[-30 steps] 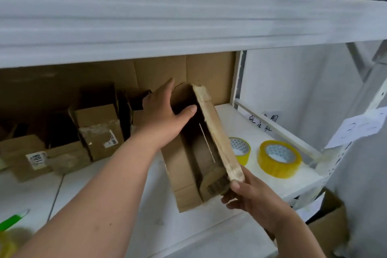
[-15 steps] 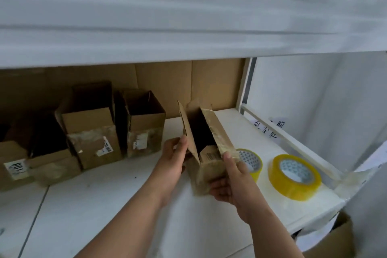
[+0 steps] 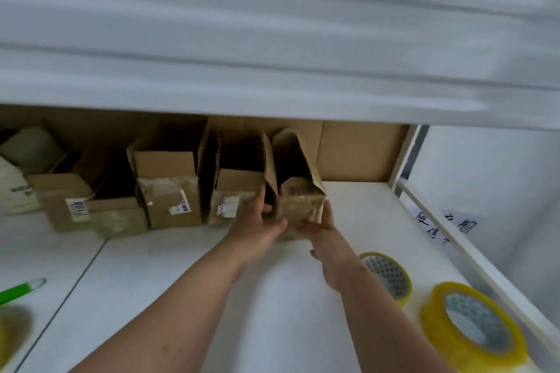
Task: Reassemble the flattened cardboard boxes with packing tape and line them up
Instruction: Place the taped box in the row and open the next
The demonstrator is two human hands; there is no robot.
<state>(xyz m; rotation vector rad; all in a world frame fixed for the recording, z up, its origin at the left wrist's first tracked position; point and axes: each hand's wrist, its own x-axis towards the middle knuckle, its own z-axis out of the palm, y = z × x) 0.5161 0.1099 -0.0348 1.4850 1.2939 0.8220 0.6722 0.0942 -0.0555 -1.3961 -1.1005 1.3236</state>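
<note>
The tall, open-topped brown cardboard box [image 3: 298,191], at one o'clock on the white shelf [image 3: 272,297], is gripped by the left hand [image 3: 257,228] and right hand [image 3: 325,236]. Its leaning flap could snag the neighbouring cardboard box [image 3: 239,188], spoiling the line.

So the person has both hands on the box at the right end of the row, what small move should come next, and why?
Probably let go of it. The barcode box already stands upright on the white shelf, close beside the neighbouring open box in the row, and both the left hand and right hand hold only its lower front. It leans slightly right, so a small straightening nudge first may help.
</note>
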